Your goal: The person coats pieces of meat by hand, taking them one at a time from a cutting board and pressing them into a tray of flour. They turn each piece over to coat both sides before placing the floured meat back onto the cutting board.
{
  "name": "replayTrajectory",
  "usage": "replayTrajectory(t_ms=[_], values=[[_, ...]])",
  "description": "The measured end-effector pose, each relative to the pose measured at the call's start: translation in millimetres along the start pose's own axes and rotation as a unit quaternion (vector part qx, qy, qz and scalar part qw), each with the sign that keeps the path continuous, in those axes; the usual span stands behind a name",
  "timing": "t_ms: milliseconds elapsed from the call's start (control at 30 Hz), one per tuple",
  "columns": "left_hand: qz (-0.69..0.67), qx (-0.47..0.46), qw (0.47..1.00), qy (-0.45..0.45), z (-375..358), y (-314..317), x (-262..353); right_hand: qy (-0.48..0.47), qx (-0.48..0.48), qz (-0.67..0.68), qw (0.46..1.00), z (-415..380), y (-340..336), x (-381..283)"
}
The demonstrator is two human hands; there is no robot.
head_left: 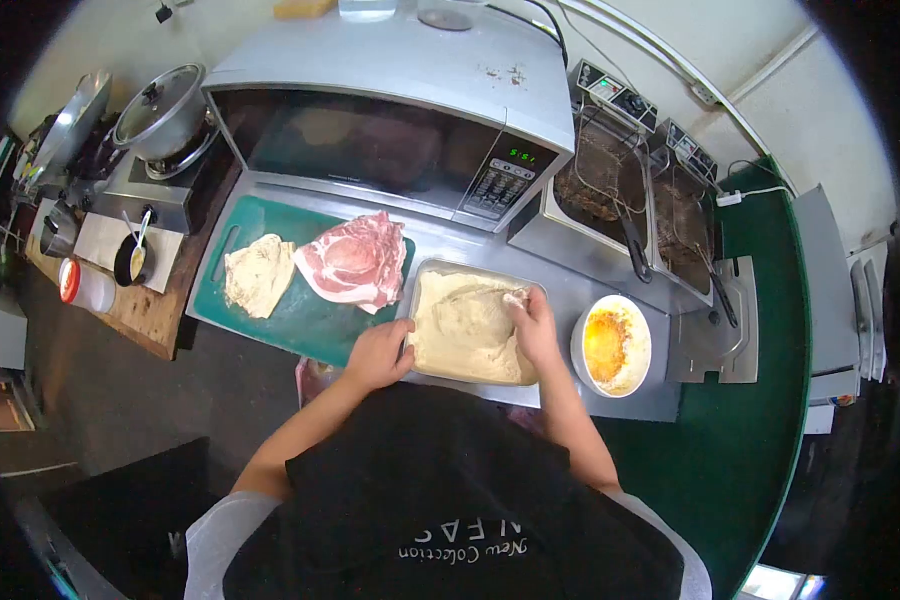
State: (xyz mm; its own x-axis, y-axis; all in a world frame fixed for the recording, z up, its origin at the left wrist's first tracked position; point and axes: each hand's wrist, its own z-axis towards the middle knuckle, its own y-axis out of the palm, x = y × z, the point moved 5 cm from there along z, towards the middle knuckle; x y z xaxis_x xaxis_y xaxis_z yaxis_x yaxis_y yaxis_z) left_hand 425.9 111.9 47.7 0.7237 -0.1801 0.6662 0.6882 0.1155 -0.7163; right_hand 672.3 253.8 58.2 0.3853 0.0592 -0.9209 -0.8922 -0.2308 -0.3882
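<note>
A metal tray (475, 378) filled with pale flour (460, 320) sits in front of me. My left hand (378, 356) grips its left rim, with fingers and thumb at the edge. My right hand (535, 325) is over the right side of the tray, its fingers curled together and dusted white; whether flour is pinched in them is hard to make out. Left of the tray lies a green cutting board (260, 333), with a raw slab of meat (355, 260) and a flour-coated piece (260, 276) on it. A white bowl (578, 345) of beaten egg (606, 346) stands to the right.
A microwave (370, 150) stands behind the tray. Two deep fryers with baskets (600, 180) are at the back right. On the left are a lidded pot (160, 112) on a burner, a black cup (130, 262) with utensils and a red-lidded jar (87, 286).
</note>
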Motion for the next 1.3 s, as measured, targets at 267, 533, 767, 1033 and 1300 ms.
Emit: replayTrajectory(t_ms=[267,533,767,1033,1300], values=[[0.001,-0.01,1.0,-0.006,1.3,0.7,-0.7,-0.108,-0.014,-0.302,0.947,-16.7,2.0,-82.1],[0.002,0.009,1.0,0.01,0.3,0.9,-1.6,-0.143,-0.237,-0.254,0.927,-57.8,84.9,-45.7],[-0.005,-0.004,1.0,-0.003,-0.9,2.9,-4.3,-0.062,-0.177,-0.291,0.938,-36.3,20.9,-24.9],[-0.019,0.014,1.0,0.017,0.9,1.3,-2.0,-0.085,-0.147,-0.425,0.889,-63.0,11.3,19.7],[-0.009,-0.012,1.0,-0.015,1.0,1.2,-1.9,-0.026,-0.109,-0.27,0.956,-38.4,27.7,-38.1]])
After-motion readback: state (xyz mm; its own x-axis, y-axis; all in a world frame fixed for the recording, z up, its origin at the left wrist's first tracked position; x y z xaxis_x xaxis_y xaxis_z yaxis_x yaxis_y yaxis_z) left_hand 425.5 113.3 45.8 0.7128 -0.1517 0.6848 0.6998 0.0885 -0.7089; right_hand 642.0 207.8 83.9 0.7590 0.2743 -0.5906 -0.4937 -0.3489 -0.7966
